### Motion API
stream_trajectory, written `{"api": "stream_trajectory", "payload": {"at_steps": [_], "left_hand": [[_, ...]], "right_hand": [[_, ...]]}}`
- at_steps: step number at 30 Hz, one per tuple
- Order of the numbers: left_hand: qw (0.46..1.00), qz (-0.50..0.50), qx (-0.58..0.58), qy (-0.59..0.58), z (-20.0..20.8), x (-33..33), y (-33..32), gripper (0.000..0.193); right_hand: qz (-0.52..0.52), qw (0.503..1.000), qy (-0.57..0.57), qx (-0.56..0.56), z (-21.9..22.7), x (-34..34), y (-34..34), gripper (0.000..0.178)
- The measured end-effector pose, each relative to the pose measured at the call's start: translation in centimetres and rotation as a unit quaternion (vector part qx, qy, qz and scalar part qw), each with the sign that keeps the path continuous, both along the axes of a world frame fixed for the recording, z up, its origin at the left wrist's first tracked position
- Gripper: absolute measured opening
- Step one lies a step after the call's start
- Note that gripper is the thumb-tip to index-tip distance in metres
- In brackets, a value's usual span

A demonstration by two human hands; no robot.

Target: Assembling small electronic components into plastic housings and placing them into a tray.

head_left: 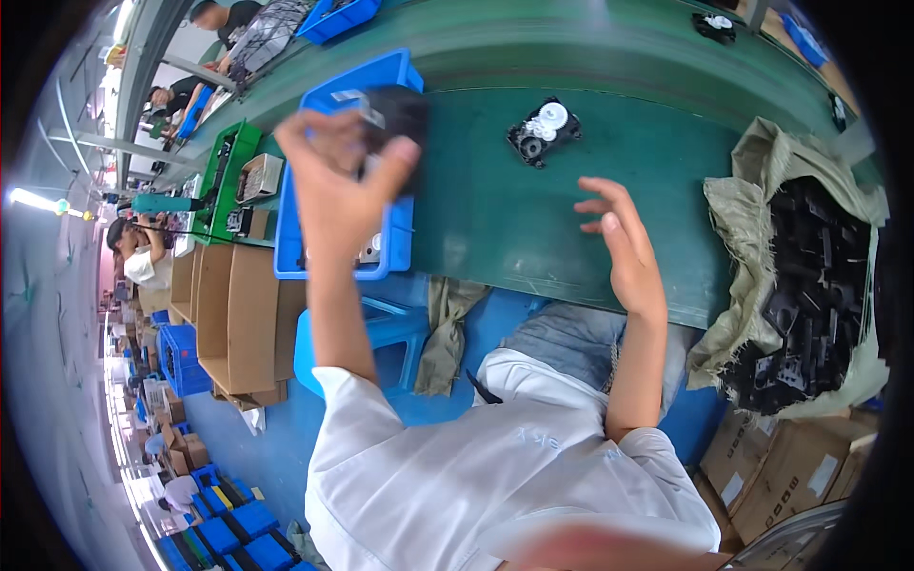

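My left hand [338, 186] is raised over the blue plastic bin [395, 71] and grips a black plastic housing [400, 114] by its near edge. My right hand [624, 238] hovers open above the green conveyor belt [495, 209], fingers spread, holding nothing. A black assembly with white gears [545, 131] lies on the belt beyond my right hand, apart from both hands.
A sack [752, 219] full of black plastic parts [809, 285] stands at my right. Cardboard boxes [238, 314] and a blue stool [381, 338] sit left of my lap. Other workers [143, 252] sit along the line at the far left.
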State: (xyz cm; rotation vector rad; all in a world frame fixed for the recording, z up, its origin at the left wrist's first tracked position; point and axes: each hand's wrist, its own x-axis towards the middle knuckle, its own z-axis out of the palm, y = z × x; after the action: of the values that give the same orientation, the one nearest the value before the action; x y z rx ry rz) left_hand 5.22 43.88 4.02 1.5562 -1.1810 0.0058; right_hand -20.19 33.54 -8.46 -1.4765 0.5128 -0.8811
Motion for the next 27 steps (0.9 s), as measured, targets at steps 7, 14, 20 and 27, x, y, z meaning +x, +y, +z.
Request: {"api": "stream_trajectory", "payload": {"at_steps": [7,14,20,27], "left_hand": [[0.929,0.230,0.274,-0.091,-1.7,22.4,-5.4,0.084],[0.839,0.243,0.449,-0.188,-8.3,31.4,-7.6,0.086],[0.685,0.196,0.631,-0.309,-6.2,31.1,-7.2,0.084],[0.791,0.124,0.394,-0.452,-1.2,21.1,-19.0,0.051]], "right_hand": [[0.068,0.997,0.010,0.027,-0.2,0.5,-0.3,0.030],[0.022,1.000,0.011,0.016,0.4,-0.9,-1.7,0.026],[0.022,1.000,0.016,-0.004,-0.3,-1.9,-2.8,0.026],[0.005,0.999,0.031,-0.037,-0.2,-3.0,-3.0,0.024]]}}
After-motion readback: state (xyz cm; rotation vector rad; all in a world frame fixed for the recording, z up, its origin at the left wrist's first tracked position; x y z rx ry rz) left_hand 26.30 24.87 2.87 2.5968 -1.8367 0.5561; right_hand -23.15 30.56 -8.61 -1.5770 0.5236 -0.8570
